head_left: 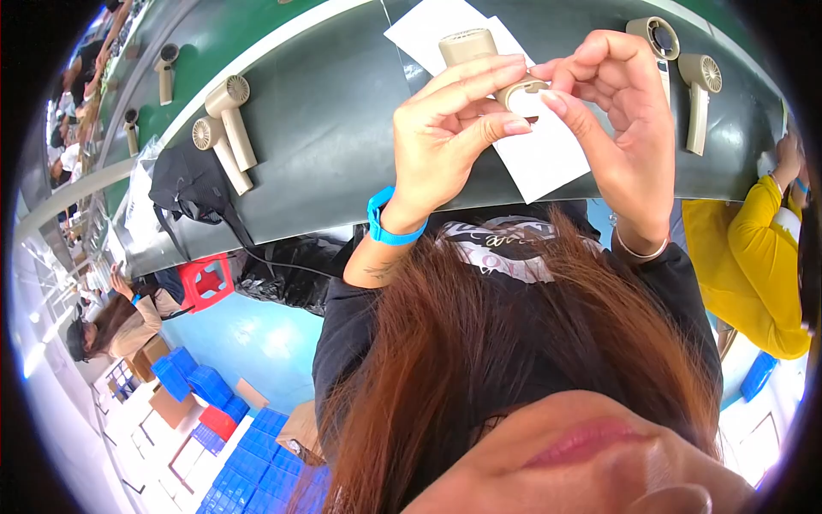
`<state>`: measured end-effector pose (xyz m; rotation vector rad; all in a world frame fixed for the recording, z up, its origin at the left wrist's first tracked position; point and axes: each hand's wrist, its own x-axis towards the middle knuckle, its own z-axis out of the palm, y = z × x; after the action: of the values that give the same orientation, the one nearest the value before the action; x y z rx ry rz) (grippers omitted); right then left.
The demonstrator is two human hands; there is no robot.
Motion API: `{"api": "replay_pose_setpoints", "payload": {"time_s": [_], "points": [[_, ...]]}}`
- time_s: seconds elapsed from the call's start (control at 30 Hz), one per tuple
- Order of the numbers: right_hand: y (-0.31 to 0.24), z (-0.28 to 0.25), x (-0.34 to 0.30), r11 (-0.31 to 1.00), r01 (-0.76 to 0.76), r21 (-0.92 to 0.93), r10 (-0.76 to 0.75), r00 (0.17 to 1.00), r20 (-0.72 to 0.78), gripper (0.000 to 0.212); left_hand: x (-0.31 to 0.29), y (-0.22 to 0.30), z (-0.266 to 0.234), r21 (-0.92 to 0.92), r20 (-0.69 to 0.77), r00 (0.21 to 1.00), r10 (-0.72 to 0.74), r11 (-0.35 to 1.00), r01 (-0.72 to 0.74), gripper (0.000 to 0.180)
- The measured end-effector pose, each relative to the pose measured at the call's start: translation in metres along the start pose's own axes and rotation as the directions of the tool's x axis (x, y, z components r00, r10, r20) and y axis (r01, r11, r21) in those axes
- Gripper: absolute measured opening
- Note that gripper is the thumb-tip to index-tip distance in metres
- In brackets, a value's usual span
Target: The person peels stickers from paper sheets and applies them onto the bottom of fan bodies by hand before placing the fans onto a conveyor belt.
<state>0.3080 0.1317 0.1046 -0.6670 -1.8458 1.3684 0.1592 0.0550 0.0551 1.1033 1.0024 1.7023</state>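
Observation:
A beige handheld fan is in my left hand, whose fingers and thumb close round its body. One end of the fan is turned toward me, and a pale oval piece shows there. My right hand is at that same end, thumb and fingertips bent in close to its rim. Whether a small part sits between those fingertips is too fine to make out. Beneath the fan, white paper sheets lie on the dark green work surface.
More beige fans lie left and right on the surface. A black bag rests at the left edge. A person in a yellow top sits to the right. A red stool and blue crates stand on the floor.

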Motion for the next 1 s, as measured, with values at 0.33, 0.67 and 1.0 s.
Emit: {"api": "replay_pose_setpoints", "payload": {"time_s": [0.33, 0.67, 1.0], "points": [[-0.002, -0.002, -0.001, 0.999, 0.033, -0.039, -0.033, 0.999, 0.007, 0.034, 0.001, 0.001, 0.003, -0.004, 0.009, 1.000, -0.001, 1.000, 0.001, 0.037], [-0.005, -0.002, 0.001, 0.989, 0.084, -0.124, -0.079, 0.996, 0.047, 0.037, -0.001, 0.005, 0.010, -0.022, -0.068, 0.997, -0.036, 0.999, 0.035, 0.027], [-0.012, -0.003, -0.003, 0.930, 0.126, -0.346, -0.155, 0.986, -0.058, 0.040, 0.000, -0.002, 0.021, 0.026, -0.091, 0.996, 0.021, 0.999, -0.019, 0.023]]}}
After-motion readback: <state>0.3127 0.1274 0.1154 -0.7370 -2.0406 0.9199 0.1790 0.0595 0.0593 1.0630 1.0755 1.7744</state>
